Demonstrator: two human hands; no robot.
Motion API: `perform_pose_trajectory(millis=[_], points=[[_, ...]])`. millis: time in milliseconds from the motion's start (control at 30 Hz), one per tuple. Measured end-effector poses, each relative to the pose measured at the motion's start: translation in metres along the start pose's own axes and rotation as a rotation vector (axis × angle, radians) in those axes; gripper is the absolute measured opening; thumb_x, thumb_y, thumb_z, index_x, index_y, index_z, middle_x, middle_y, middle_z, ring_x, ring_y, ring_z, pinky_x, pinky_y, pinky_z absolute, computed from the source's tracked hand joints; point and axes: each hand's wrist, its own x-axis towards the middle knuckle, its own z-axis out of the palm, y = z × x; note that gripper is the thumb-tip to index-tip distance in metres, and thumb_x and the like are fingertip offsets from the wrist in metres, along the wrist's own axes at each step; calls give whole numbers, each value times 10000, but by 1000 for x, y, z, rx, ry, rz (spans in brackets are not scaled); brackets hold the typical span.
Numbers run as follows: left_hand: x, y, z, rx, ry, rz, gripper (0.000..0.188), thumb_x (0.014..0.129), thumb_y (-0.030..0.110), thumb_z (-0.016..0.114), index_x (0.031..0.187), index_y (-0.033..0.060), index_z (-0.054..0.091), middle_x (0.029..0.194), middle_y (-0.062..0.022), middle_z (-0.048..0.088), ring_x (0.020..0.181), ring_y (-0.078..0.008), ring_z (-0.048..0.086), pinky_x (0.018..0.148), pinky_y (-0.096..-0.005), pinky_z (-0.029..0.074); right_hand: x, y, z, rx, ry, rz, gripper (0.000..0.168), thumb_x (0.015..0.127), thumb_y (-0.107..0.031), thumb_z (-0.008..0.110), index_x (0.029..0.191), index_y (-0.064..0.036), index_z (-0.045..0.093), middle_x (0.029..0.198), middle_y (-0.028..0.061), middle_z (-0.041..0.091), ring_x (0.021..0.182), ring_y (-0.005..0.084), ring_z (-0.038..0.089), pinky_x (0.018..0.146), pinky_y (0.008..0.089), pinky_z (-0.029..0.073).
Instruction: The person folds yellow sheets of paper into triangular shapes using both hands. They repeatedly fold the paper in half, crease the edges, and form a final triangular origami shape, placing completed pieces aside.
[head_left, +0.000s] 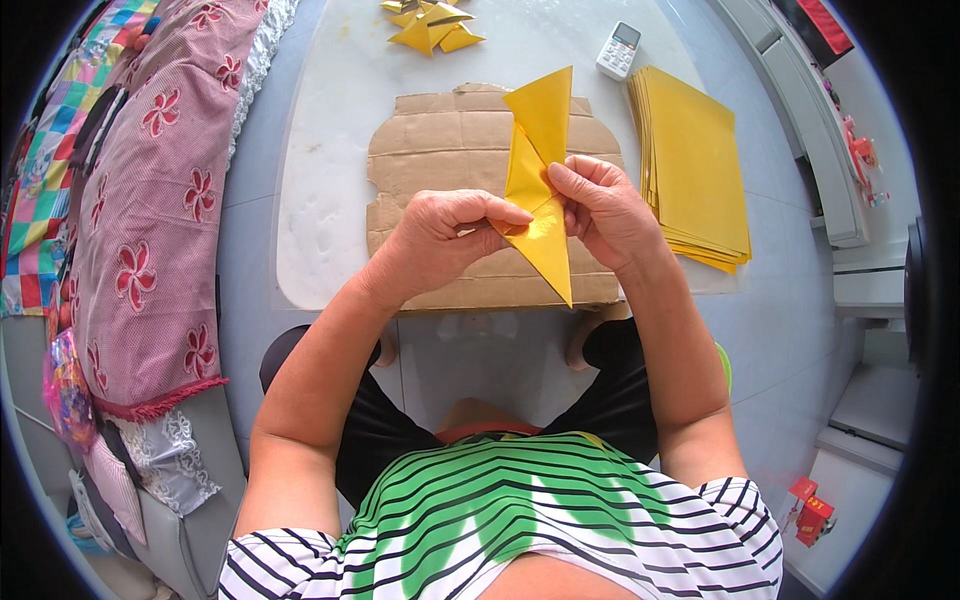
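Both hands hold a partly folded sheet of shiny gold paper (541, 142) above a piece of brown cardboard (442, 161). My left hand (450, 229) pinches its lower left edge, the thumb and a finger at the crease. On the other side, my right hand (604, 202) grips the middle of its right edge between thumb and fingers. The paper has pointed ends at top and bottom. To the right lies a stack of flat gold paper sheets (694, 165). Several folded gold paper pieces (431, 26) lie in a heap at the far side of the table.
A white remote control (619, 51) rests on the pale table (322, 172), beyond the paper stack. Left of the table stands a sofa covered with a pink flowered cloth (161, 187). Grey and white cabinets (810, 135) line the right side. My knees are below the table's near edge.
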Motion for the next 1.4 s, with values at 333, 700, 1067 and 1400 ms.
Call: perform_pose_trajectory(millis=[333, 700, 1067, 1400], points=[[3, 6, -3, 31, 136, 87, 159, 856, -31, 715, 1010, 5, 731, 942, -54, 730, 861, -106, 673, 789, -222, 546, -2, 0, 2, 38, -41, -148, 207, 976, -202, 640, 1099, -37, 659, 817, 6, 645, 692, 67, 578, 624, 204, 470], [10, 5, 0, -124, 283, 63, 143, 909, -40, 655, 1040, -10, 704, 1021, -97, 717, 959, -156, 673, 869, -270, 548, -9, 11, 12, -178, -203, -502, 147, 967, -39, 615, 1098, -24, 679, 979, 31, 673, 863, 99, 617, 739, 239, 505], [15, 4, 9, -72, 310, -47, 106, 917, 31, 685, 1011, -17, 700, 1045, -84, 713, 940, -130, 653, 846, -255, 533, 0, 22, 25, 284, -60, -389, 119, 1007, -169, 585, 1028, -98, 678, 1035, -12, 661, 963, 92, 586, 796, 275, 482], [13, 6, 12, 12, 263, -10, 95, 917, 31, 687, 988, -32, 685, 1031, -74, 708, 914, -121, 650, 826, -253, 533, 4, 14, 18, 273, -42, -261, 165, 988, -160, 599, 856, -78, 653, 896, 26, 671, 827, 103, 606, 759, 280, 482]])
